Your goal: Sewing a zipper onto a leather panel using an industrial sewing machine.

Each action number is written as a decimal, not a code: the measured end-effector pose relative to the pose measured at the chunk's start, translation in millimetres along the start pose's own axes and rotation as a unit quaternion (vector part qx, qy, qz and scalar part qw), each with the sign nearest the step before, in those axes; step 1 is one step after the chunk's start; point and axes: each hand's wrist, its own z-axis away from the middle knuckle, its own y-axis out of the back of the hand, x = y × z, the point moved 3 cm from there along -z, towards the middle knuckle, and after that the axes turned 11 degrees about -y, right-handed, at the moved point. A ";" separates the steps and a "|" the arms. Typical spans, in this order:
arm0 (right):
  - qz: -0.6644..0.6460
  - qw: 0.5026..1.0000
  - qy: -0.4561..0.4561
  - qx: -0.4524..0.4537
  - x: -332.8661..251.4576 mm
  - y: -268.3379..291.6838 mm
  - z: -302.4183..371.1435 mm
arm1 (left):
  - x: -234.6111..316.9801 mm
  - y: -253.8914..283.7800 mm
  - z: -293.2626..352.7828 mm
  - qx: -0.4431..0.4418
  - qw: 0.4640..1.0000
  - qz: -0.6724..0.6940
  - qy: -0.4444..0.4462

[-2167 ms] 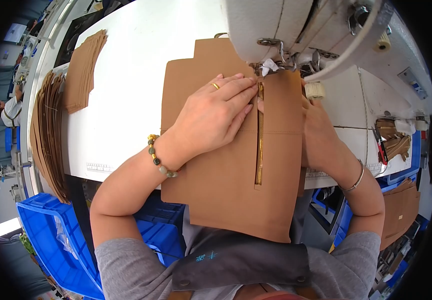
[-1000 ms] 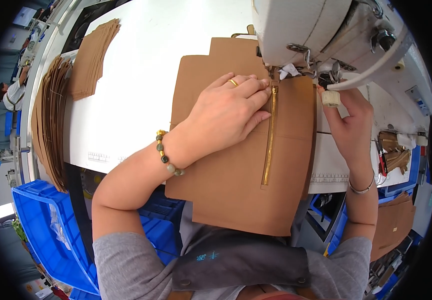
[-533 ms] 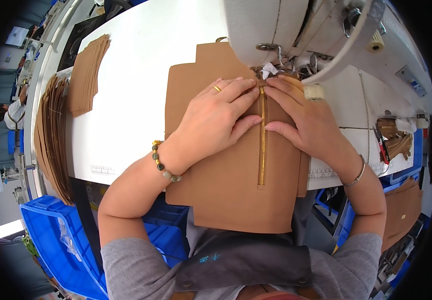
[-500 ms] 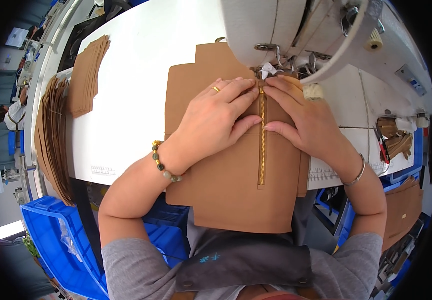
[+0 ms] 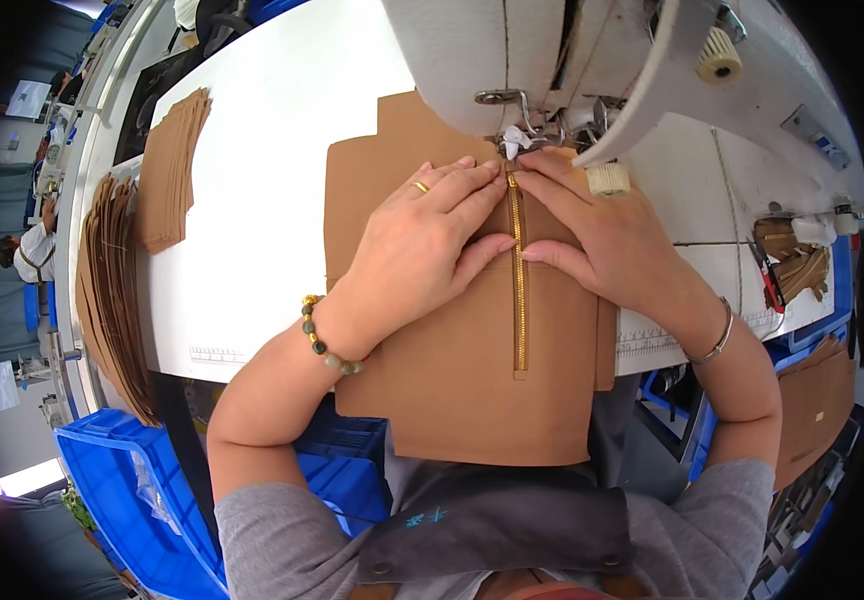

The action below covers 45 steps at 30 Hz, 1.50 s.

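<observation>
A flat brown panel (image 5: 472, 410) with stepped corners lies on the white table and hangs over its front edge. A brass zipper (image 5: 521, 310) runs up its middle to the sewing machine's presser foot (image 5: 518, 142). My left hand (image 5: 432, 225) rests flat on the panel left of the zipper, fingers stretched toward the foot. On the zipper's other side, my right hand (image 5: 602, 230) lies with its fingers extended along the edge. Both thumbs point inward, close to the zipper teeth. The needle point is hidden behind a white piece at the foot.
The white sewing machine (image 5: 592, 50) stands over the panel's far end. Brown pieces are stacked (image 5: 174, 170) at left, beside a thicker bundle (image 5: 112, 290). Red-handled snippers (image 5: 770, 278) lie by scraps at right. A blue crate (image 5: 137, 500) stands below left; a person (image 5: 34, 245) sits beyond.
The view has tilted slightly, so the machine and table have shifted in the picture. Both hands keep nearly the same hold-down position on the panel; any feed of the panel is too small to tell.
</observation>
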 end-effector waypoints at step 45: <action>0.024 0.999 -0.020 -0.010 6.2 -0.6 1.9 | 1.8 -2.0 -6.7 0.003 1.000 -0.016 0.003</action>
